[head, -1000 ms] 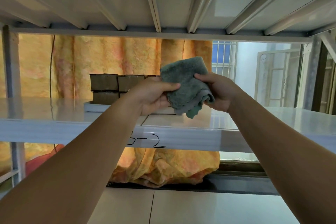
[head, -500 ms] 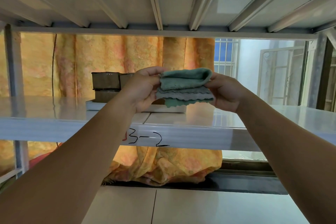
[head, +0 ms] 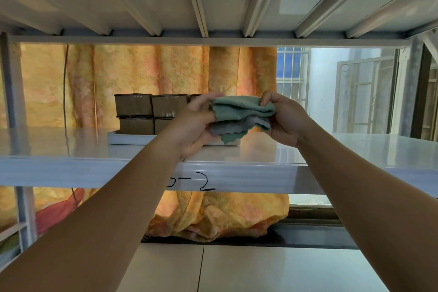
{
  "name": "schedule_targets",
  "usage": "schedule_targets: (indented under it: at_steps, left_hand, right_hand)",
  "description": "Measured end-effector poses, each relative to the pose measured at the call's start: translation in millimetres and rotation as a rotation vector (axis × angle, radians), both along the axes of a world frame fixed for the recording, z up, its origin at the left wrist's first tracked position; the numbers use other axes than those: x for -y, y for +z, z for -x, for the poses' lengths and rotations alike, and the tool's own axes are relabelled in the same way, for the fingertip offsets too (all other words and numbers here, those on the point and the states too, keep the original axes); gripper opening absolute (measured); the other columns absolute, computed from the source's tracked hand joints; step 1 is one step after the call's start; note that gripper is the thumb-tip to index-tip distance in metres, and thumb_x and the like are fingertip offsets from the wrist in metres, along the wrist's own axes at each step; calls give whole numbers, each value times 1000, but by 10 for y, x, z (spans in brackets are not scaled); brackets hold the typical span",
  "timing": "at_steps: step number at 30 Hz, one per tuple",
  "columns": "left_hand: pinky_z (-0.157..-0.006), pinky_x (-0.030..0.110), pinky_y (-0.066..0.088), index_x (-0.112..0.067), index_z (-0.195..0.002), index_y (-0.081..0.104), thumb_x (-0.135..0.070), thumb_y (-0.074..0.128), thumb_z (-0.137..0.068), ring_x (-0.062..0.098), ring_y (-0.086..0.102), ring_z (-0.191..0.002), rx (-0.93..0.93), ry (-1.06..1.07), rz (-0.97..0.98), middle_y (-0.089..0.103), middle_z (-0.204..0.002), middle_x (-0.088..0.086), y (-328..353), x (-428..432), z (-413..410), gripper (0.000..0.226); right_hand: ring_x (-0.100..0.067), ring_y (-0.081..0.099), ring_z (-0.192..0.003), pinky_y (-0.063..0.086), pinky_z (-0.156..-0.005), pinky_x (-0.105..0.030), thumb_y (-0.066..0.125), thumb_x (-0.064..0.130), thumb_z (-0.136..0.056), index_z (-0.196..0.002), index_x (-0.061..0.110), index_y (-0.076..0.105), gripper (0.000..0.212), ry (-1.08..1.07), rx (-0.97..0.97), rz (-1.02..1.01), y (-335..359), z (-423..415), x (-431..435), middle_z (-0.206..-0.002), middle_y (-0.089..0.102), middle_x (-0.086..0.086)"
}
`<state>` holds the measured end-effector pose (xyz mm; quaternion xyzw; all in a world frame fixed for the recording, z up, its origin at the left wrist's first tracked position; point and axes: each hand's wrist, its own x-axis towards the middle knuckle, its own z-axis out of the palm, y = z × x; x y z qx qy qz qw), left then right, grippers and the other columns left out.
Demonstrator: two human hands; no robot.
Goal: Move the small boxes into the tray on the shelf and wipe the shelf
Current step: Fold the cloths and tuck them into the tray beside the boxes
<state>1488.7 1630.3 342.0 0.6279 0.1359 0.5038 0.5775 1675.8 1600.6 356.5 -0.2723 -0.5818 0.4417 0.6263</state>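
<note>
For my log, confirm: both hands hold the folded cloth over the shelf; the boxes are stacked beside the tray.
Wrong on one point: the head view shows the boxes stacked in the tray, not beside it. The left hand and right hand do hold the folded cloth over the shelf.

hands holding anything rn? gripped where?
Both hold the folded green cloth: left hand pinches its left end, right hand its right end, above the shelf.
</note>
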Motion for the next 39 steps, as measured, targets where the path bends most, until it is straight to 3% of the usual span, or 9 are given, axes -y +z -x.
schedule_targets:
  at_steps: [3, 8, 13, 17, 21, 26, 28, 32, 39]
  left_hand:
    - [-67, 35, 61, -10, -110, 62, 6, 44, -95, 29, 62, -93, -45, 59, -45, 63, -103, 14, -20, -8, 6, 28]
    - [-58, 23, 59, -19, -93, 63, 4, 41, -96, 17, 63, -74, -69, 189, -37, 65, -88, 5, -10, -53, 69, 32]
    - [-65, 33, 61, -4, -103, 62, 1, 37, -98, 25, 66, -79, -46, 268, 176, 66, -92, 16, -74, -108, -1, 26]
    - [-68, 43, 57, -2, -98, 62, -18, 38, -101, 28, 65, -87, -5, 67, 413, 66, -98, 18, -74, -56, 1, 29]
    - [-74, 44, 58, -6, -115, 58, -57, 47, -87, 31, 64, -106, -58, -17, 426, 65, -114, 20, -6, -131, 94, 60]
    - [-67, 30, 61, -3, -126, 50, -9, 64, -87, 24, 64, -103, -137, 172, 211, 57, -128, 18, 72, -261, 115, 42]
    - [-65, 29, 61, -8, -120, 52, 0, 61, -87, 23, 63, -101, -97, 220, 149, 56, -127, 14, 115, -344, 106, 35]
    - [-68, 32, 61, -22, -90, 53, -6, 61, -89, 19, 64, -93, -193, 370, -32, 58, -110, 4, 259, -444, 66, 18]
    - [-74, 28, 56, -17, -95, 56, -15, 65, -87, 15, 62, -91, -431, 573, -355, 64, -100, 1, 181, -760, 154, 12]
  right_hand:
    - [-24, 58, -59, 52, -47, -25, 28, -13, -86, -49, 15, 55, 54, 28, 43, 26, -4, -42, -6, -73, 60, -10]
    - [-25, 60, -73, 57, -60, -30, 30, -15, -88, -48, 17, 57, 58, -75, 378, 59, 25, -96, 23, -83, 58, -9]
    - [-18, 62, -76, 56, -66, -27, 26, -21, -82, -60, 10, 62, 52, -301, 798, -91, 53, -57, 23, -81, 61, -6]
    - [-21, 49, -75, 43, -64, -27, 28, -19, -72, -58, 14, 59, 48, -503, 929, -214, 67, 76, -34, -73, 55, -7]
    - [-27, 50, -84, 45, -70, -32, 24, -18, -73, -62, 12, 60, 48, -453, 839, -165, 76, 143, -89, -89, 57, -14]
    - [-27, 55, -97, 50, -85, -34, 42, 3, -88, -80, 8, 65, 25, -162, 554, 5, 133, 198, -101, -106, 56, -13]
    - [-21, 57, -92, 53, -79, -27, 53, 10, -90, -87, 8, 64, 12, -115, 433, 17, 168, 192, -154, -102, 56, -8]
    - [-21, 55, -82, 49, -69, -27, 55, -8, -86, -106, 19, 55, 33, -262, 455, -61, 210, 200, -401, -97, 50, -10]
    - [-23, 62, -82, 58, -68, -27, 64, -9, -81, -99, 9, 48, 30, -208, 276, 200, 170, 148, -751, -96, 56, -14]
